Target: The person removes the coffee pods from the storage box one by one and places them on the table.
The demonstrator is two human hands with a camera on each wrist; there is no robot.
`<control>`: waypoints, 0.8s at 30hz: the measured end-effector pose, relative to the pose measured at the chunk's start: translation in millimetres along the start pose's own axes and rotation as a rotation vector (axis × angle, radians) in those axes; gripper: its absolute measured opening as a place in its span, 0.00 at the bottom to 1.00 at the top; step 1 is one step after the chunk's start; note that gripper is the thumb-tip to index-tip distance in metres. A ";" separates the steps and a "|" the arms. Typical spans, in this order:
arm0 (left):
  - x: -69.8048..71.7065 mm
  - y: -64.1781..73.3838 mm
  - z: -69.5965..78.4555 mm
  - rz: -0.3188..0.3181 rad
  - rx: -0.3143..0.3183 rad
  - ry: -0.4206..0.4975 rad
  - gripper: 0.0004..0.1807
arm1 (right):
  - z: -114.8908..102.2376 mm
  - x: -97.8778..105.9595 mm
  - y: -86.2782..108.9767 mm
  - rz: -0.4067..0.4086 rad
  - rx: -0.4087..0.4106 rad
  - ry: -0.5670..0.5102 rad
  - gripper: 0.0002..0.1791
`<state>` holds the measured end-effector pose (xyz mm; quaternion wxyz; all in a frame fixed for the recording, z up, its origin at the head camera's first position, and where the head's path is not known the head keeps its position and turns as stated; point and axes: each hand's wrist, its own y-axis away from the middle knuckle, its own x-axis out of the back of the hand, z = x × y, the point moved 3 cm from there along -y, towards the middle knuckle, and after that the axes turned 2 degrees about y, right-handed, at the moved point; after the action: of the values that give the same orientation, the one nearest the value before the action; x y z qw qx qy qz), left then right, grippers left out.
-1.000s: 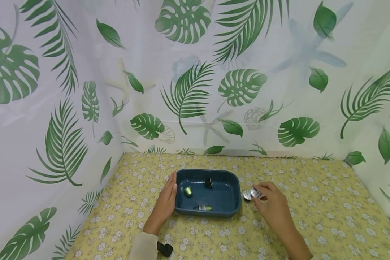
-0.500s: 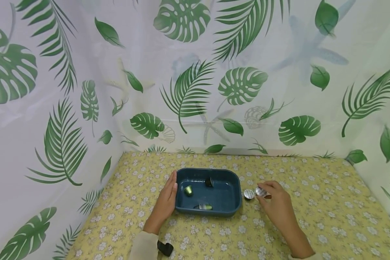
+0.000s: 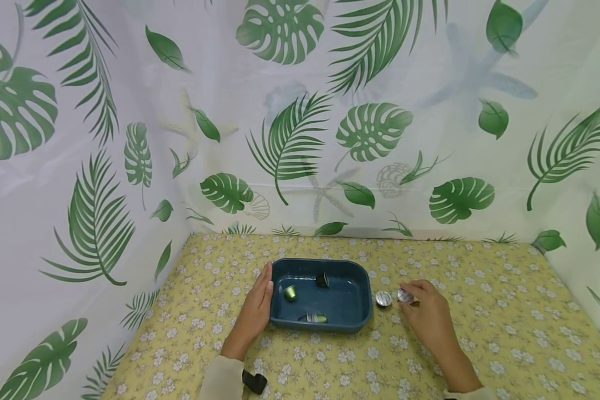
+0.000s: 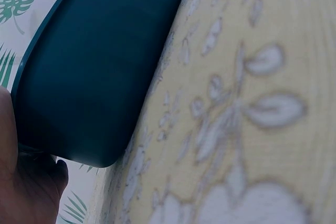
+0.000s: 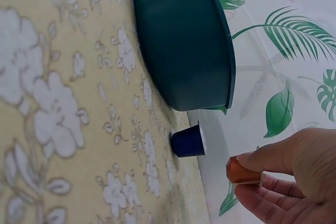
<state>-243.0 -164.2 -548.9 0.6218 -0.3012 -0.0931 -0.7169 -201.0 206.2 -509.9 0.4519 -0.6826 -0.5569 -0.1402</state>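
A dark blue dish sits on the table, with a green coffee capsule, a black capsule and a silver-and-green capsule lying inside. My left hand rests with straight fingers along the dish's left wall. To the right of the dish, my right hand pinches an orange coffee capsule between thumb and fingers, its silver lid facing up. Between that hand and the dish stands a dark blue capsule, lid up on the cloth, apart from the held one.
A yellow flowered cloth covers the table. White sheeting with green leaf prints rises behind it and on both sides. On the left wrist is a black strap device.
My right hand has shifted slightly right with the orange capsule, widening its gap from the blue capsule. The left hand and dish look still.
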 end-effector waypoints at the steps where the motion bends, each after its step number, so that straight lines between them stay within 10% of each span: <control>1: 0.0 0.1 0.0 -0.001 0.002 -0.001 0.29 | 1.3 -0.7 0.4 0.001 -0.002 0.003 0.22; 24: 0.1 1.0 -2.7 -0.010 -0.012 0.005 0.30 | 23.7 -16.3 4.3 -0.007 -0.021 0.017 0.22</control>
<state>-242.9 -165.8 -551.3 0.6168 -0.3027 -0.0888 -0.7211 -210.1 214.3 -536.3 0.4489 -0.6840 -0.5541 -0.1534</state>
